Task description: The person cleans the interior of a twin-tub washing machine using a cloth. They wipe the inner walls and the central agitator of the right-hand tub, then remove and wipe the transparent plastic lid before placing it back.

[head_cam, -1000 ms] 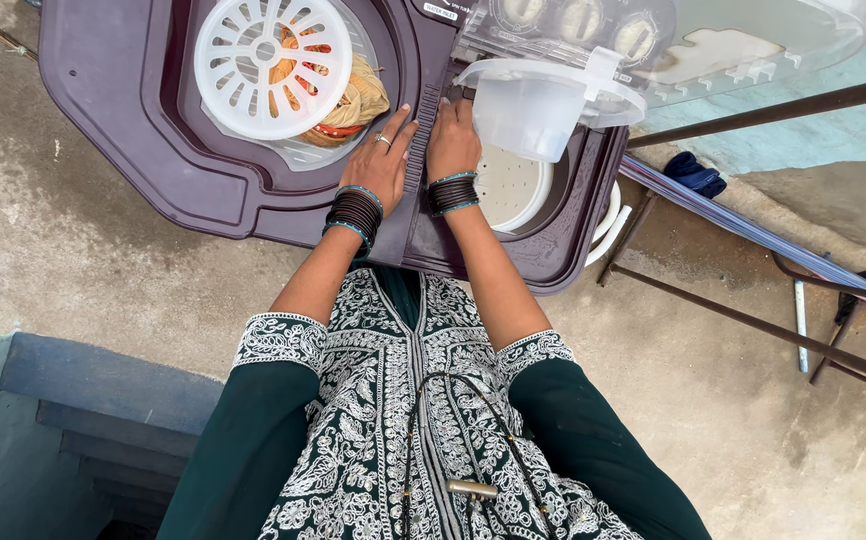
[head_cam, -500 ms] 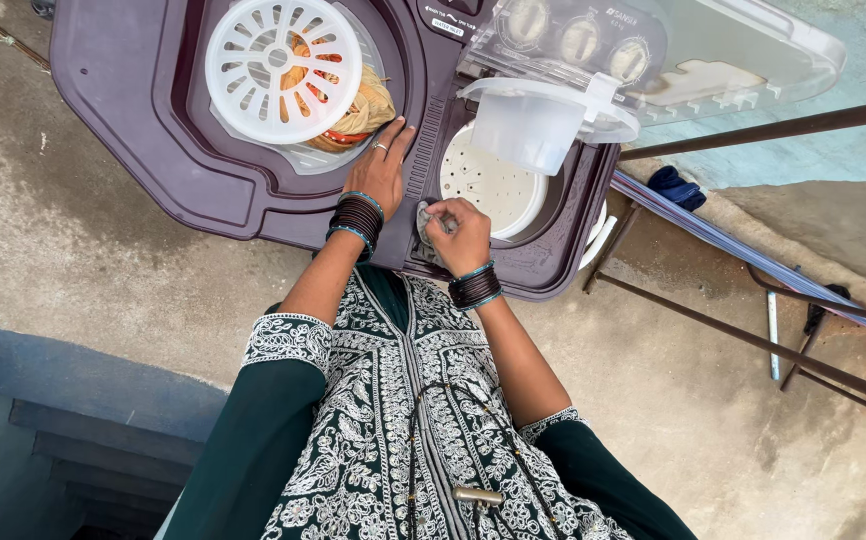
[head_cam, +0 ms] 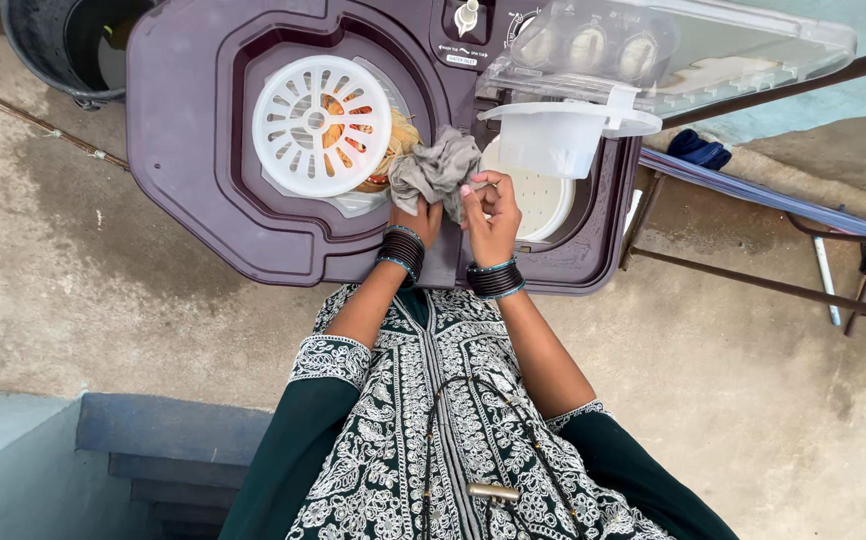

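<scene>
A crumpled grey cloth [head_cam: 436,170] hangs bunched over the middle ridge of a dark purple twin-tub washing machine [head_cam: 183,150]. My left hand [head_cam: 416,218] grips the cloth from below. My right hand [head_cam: 489,205] pinches its right edge. Both wrists wear dark bangles. Left of the cloth, a white slotted disc [head_cam: 321,125] covers the wash tub, with orange and yellow laundry [head_cam: 393,150] showing under it. The white perforated spin tub [head_cam: 541,197] lies open to the right of my hands.
A white plastic inner cover [head_cam: 563,135] and a clear lid [head_cam: 693,55] stand raised over the spin side. A dark bucket [head_cam: 73,45] sits at the top left. A metal frame [head_cam: 783,280] stands to the right on concrete. Blue steps [head_cam: 153,450] lie at the lower left.
The grey cloth has come up into both hands; earlier they rested on the machine's ridge and spin tub rim. The view has shifted so the machine sits further right.
</scene>
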